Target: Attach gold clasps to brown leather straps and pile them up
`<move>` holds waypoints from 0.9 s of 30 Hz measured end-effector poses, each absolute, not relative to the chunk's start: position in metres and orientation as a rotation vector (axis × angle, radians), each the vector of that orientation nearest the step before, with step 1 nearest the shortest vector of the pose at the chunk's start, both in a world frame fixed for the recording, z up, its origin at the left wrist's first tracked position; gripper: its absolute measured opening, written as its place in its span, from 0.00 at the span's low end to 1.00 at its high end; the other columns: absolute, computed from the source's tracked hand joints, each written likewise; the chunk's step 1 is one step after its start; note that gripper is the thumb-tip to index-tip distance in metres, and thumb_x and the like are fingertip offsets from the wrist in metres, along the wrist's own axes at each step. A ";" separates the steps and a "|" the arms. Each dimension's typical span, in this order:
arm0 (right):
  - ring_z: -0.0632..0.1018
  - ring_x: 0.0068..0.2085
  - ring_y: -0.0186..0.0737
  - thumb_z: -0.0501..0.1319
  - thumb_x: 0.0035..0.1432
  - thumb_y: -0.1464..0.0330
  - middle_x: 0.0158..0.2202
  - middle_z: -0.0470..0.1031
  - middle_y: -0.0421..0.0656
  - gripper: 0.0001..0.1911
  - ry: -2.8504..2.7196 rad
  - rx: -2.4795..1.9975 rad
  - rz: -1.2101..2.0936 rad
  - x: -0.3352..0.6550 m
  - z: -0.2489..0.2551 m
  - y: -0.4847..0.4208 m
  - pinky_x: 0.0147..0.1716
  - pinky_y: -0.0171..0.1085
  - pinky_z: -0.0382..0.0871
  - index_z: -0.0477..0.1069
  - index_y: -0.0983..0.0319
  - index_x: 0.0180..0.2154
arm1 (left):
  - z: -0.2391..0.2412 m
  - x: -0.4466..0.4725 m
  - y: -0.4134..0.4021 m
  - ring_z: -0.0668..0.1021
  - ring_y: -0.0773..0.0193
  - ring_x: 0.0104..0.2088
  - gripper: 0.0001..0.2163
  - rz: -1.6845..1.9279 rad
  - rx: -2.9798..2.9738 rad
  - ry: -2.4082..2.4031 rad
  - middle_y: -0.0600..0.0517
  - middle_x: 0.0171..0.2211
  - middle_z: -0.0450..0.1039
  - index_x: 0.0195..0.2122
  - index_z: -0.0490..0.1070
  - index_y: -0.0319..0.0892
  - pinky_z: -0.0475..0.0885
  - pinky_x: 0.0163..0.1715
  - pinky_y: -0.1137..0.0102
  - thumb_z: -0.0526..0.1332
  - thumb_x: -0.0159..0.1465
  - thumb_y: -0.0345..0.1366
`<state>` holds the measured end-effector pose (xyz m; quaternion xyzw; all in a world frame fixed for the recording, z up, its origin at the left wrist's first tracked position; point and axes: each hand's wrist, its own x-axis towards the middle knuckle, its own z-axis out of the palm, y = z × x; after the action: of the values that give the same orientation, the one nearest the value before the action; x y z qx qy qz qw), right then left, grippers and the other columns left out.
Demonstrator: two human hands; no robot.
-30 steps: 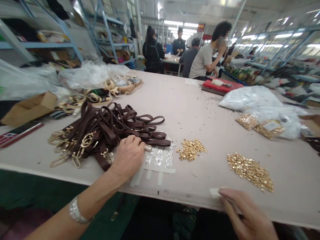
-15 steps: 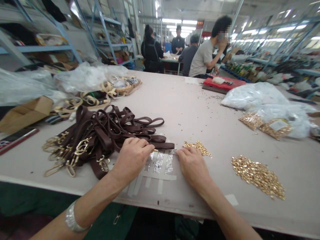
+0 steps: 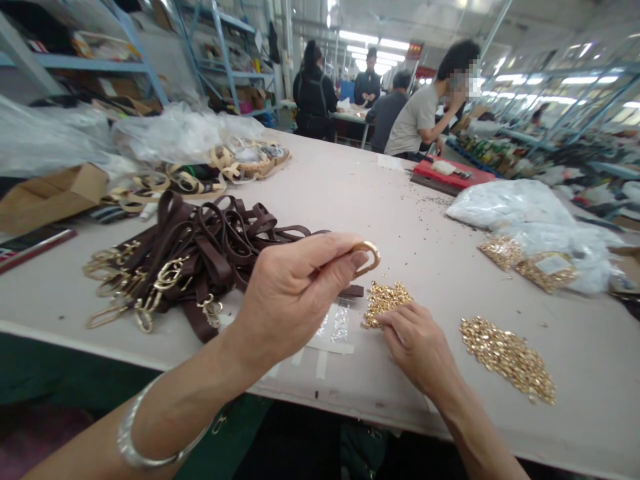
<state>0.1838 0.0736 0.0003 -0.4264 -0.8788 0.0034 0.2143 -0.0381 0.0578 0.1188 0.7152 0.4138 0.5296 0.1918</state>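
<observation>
My left hand is raised over the table, its thumb and fingers pinching a gold metal ring. Behind it a brown strap from the pile pokes out to the right. Fingertips of my right hand touch the lower edge of a small heap of gold metal pieces; the fingers are drawn together, and anything between them is hidden. Between the hands, clear film strips are taped to the tabletop. To the left lies the heap of brown straps with gold snap hooks.
A larger heap of gold pieces spreads at the right. Plastic bags and packets of gold parts sit farther back, near a red board. An open cardboard box stands at the left. Several people work beyond the table.
My left hand has risen from the taped film toward the camera, bringing the gold ring into sight. My right hand has shifted right and down to the small heap of gold pieces.
</observation>
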 end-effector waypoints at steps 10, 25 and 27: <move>0.75 0.39 0.46 0.56 0.63 0.76 0.35 0.78 0.44 0.10 -2.290 -1.413 0.084 0.259 -0.016 0.033 0.41 0.44 0.69 0.75 0.61 0.39 | 0.036 -0.012 0.065 0.78 0.61 0.34 0.12 0.699 2.197 1.460 0.51 0.32 0.77 0.42 0.79 0.43 0.72 0.37 0.68 0.54 0.70 0.35; 0.73 0.49 0.48 0.55 0.66 0.74 0.48 0.78 0.46 0.13 -2.241 -1.381 -0.078 0.267 -0.044 0.003 0.52 0.48 0.67 0.72 0.61 0.49 | 0.013 -0.047 0.039 0.73 0.50 0.44 0.07 0.321 2.405 1.708 0.43 0.41 0.73 0.43 0.75 0.37 0.69 0.48 0.55 0.61 0.65 0.32; 0.74 0.46 0.47 0.55 0.66 0.74 0.45 0.79 0.45 0.11 -2.273 -1.352 -0.082 0.267 -0.043 0.008 0.50 0.48 0.67 0.72 0.61 0.48 | 0.014 -0.046 0.040 0.73 0.50 0.44 0.06 0.301 2.387 1.715 0.44 0.40 0.73 0.40 0.75 0.37 0.69 0.48 0.57 0.60 0.66 0.31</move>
<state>0.2674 0.0080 -0.0426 -0.4954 -0.8328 -0.0299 0.2453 -0.0457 0.0395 0.0136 0.8043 0.5780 0.1014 0.0934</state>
